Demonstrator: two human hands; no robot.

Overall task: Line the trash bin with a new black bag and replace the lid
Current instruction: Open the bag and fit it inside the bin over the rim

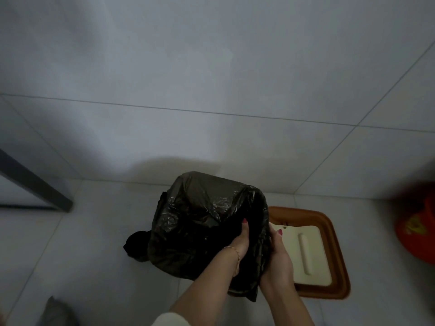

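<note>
A black plastic bag (200, 222) is draped over the trash bin on the tiled floor, hiding the bin itself. My left hand (240, 243) reaches into the bag's opening, fingers pressed against the plastic on the inside. My right hand (277, 257) grips the bag's right edge from outside, thumb over the rim. A loose black flap of bag hangs at the lower left. The brown lid (334, 234) with a cream swing flap (303, 250) lies flat on the floor just right of the bin.
White tiled walls meet in a corner behind the bin. A dark grey frame (35, 184) juts in from the left. A red object (416, 229) sits at the right edge. A grey shape (56, 311) lies at the lower left.
</note>
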